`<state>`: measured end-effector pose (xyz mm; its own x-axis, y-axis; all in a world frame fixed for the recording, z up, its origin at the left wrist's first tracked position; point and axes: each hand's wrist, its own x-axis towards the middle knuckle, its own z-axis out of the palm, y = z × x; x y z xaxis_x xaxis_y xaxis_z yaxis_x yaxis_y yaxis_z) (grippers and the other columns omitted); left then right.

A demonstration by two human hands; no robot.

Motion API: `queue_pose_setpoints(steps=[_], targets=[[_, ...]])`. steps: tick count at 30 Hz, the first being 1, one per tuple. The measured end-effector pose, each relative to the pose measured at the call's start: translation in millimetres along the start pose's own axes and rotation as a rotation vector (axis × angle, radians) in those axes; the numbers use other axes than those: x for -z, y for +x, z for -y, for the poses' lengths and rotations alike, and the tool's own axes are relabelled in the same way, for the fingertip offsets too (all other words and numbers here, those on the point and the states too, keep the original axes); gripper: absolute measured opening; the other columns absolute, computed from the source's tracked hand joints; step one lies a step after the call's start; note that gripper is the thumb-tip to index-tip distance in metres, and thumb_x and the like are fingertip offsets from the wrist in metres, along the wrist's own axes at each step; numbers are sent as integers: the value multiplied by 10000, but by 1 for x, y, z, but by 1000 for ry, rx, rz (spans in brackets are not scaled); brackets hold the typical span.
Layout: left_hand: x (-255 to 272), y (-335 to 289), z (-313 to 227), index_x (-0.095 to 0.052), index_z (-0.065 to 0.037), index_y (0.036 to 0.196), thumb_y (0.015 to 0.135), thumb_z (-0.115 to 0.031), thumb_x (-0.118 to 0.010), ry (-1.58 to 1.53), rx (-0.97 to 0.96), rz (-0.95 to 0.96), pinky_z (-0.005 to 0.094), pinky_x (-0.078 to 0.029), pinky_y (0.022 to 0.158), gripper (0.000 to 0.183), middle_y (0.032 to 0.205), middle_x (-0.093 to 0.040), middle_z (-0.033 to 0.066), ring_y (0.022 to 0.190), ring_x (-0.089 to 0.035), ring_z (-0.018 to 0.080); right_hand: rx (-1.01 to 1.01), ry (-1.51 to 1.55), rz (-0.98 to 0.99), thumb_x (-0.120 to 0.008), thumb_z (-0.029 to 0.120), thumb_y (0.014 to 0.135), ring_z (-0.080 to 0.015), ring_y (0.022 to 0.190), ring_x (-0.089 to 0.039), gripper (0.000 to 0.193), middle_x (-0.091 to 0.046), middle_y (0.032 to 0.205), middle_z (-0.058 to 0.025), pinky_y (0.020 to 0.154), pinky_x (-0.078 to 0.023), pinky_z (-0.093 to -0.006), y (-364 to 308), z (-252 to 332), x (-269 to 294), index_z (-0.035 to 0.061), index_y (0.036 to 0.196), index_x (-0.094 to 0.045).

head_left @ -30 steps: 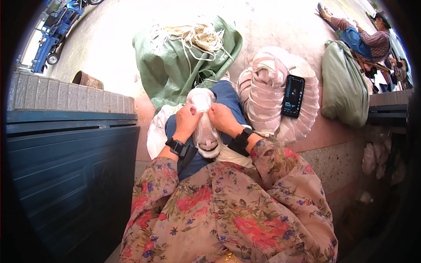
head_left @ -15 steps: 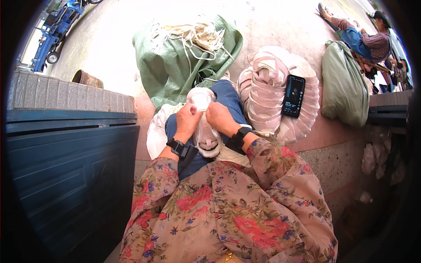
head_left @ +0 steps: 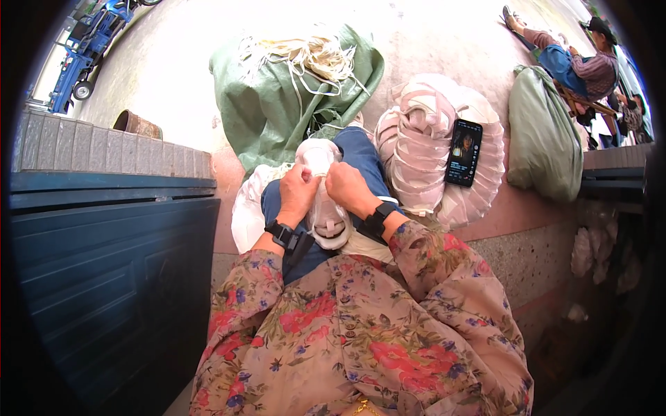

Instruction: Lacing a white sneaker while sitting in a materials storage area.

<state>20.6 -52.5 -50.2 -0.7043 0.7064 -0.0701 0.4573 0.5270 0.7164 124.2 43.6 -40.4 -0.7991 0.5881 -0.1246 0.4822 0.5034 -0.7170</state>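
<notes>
Across my lap rests a pale pink and white shoe upper (head_left: 329, 220), with its rounded end pointing away from me. My left hand (head_left: 297, 193) is closed at the left side of its lacing area, thumb and fingers pinched together. From the other side my right hand (head_left: 348, 187) pinches there as well, the two sets of fingertips almost meeting. A thin pale shoelace seems to be between them, largely covered by the fingers. Black bands circle both wrists.
Ahead, a green sack (head_left: 260, 104) carries a heap of cream laces (head_left: 316, 57). To the right, stacked pale uppers (head_left: 415, 163) have a phone (head_left: 463, 152) lying on them. Beyond stand a full green bag (head_left: 544, 139) and a seated person (head_left: 590, 69). A blue panel (head_left: 118, 277) is at left.
My hands and the shoe upper have barely moved. The picture on the phone's screen has changed.
</notes>
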Motion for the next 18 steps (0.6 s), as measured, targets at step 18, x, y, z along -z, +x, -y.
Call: queue_pose_setpoints(steps=[18], targets=[[1,0,-2,-592,-8,777,666,-207,-714,83,-46,-5,315,-474,588,258,674,-604,112,614,-590,232,-72,80,-17,-488,133,782,-408,805,-570,188,-580,836,-248,717,-460,-451,3,-4,-3,-43,794,-553]])
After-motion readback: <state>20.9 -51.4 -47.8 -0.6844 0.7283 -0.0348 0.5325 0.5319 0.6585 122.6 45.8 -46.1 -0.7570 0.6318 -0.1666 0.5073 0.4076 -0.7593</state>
